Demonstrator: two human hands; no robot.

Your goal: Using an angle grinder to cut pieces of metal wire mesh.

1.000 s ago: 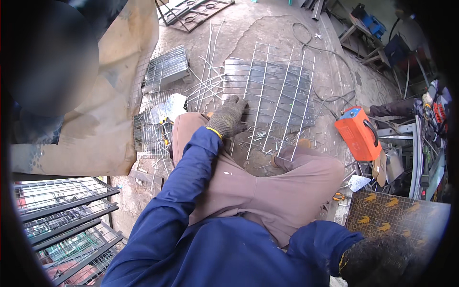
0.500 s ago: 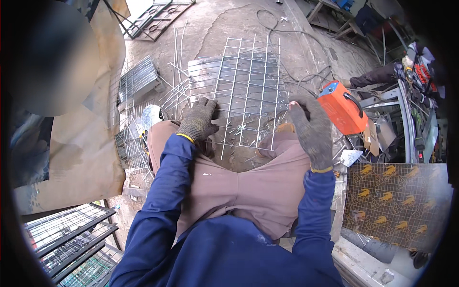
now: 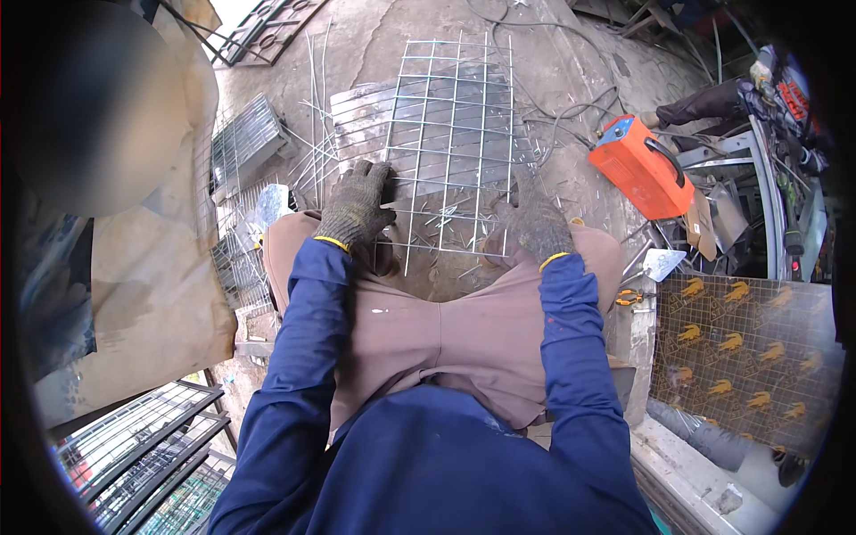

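Note:
A welded wire grid (image 3: 454, 130) of thin rods lies over grey slatted metal sheet (image 3: 361, 120) on the ground between my knees. My left hand (image 3: 358, 207), in a dark knitted glove, rests by the grid's near left side. Its fingers stretch forward and its thumb is apart. My right hand (image 3: 540, 221), gloved the same way, is at the grid's near right edge. Its fingers reach forward along the outer rod, slightly blurred, with the thumb toward the grid. No grip around a rod shows in either hand.
An orange machine (image 3: 640, 168) with a black handle stands at right, a cable (image 3: 596, 107) behind it. Loose rods (image 3: 318, 143) and a metal box (image 3: 250, 143) lie at left. Patterned board (image 3: 740, 357) is at lower right. Another person's leg (image 3: 704, 105) shows at upper right.
My right hand has come down and inward from beside the orange machine to the grid's right edge. The left hand stays by the grid's left side. The whole view has shifted slightly.

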